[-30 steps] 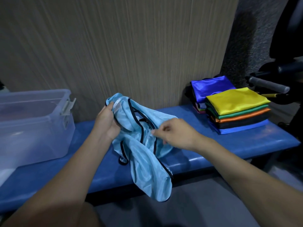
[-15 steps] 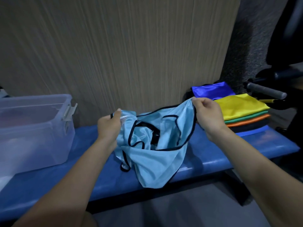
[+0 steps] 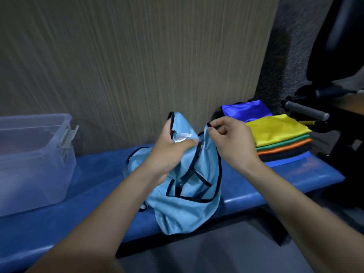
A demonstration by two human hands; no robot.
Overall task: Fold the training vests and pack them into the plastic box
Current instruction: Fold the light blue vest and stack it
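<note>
Behind everything, a tall wall panel (image 3: 137,66) of grey-brown wood grain with fine vertical streaks. To its right, a darker rough-textured wall (image 3: 283,56), speckled grey. In front, a long blue padded desk (image 3: 94,178) running left to right, glossy along its front edge. Below it, a plain grey floor (image 3: 206,255), deep in shadow under the desk. At far right, black exercise equipment (image 3: 334,46) with a grey foam-covered bar (image 3: 307,112) pointing toward the desk. Dim, cool light overall; soft highlights on the blue padding.
</note>
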